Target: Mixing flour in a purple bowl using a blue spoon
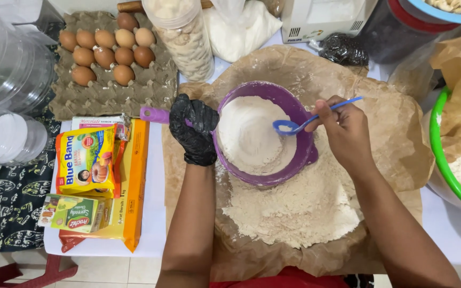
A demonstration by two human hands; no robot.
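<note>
Sieve (265,133) – purple, holds flour | left hand (193,130) fingers grip handle | right hand (345,128) fingers grip blue spoon (294,126)

Both forearms entered from the lower edge and rose toward the centre, converging slightly. The left hand (193,130) — covered by a black glove — was curled in a closed grip, knuckles uppermost, wrist nearly straight above a bare forearm. The right hand (342,130) was bare; its fingers were pinched together at the tips in a fine grip, the back of the hand facing up and the wrist bent slightly inward.
</note>
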